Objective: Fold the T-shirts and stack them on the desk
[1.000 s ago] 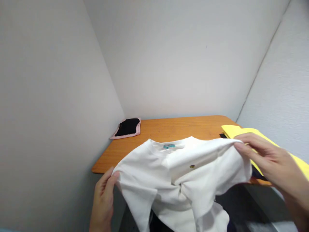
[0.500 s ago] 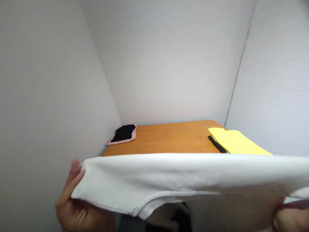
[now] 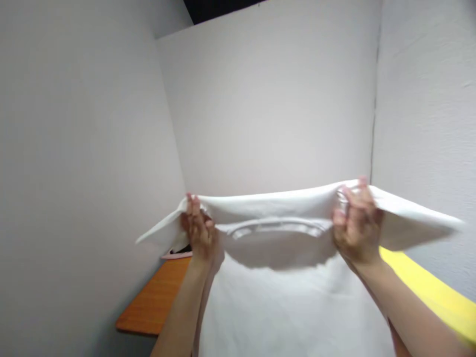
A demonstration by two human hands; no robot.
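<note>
Holding the white shirt (image 3: 293, 307): both hands at once, the left hand (image 3: 201, 233) and the right hand (image 3: 357, 223) well apart along its upper edge.

Left fingers: bent over the edge and closed on cloth, with no gap showing; blur hides where the thumb presses.

Right fingers: likewise closed on a bunched bit of fabric, a little higher in the view than the left.

Upper edge: the cloth's long line runs from side to side, hand to hand, nearly straight — its right end slightly raised.

Neckband (image 3: 277, 225): between the two hands, about midway, just below the edge; neither hand is clearly nearer to it.

Shirt body: lies below the fingers and between the forearms, its lower end cut off by the frame.

Outer ends: a left flap (image 3: 159, 233) and a right flap (image 3: 416, 223) reach outward past the hands and slope down — the right one looks longer here.

Table (image 3: 156, 297): beyond the shirt and lower, mostly hidden by it, a bare corner showing on the left.

Pink-edged cloth (image 3: 178, 255): at the table's left side, partly covered by the left flap.

Yellow cloth (image 3: 427, 287): right of the shirt, behind the right forearm.
</note>
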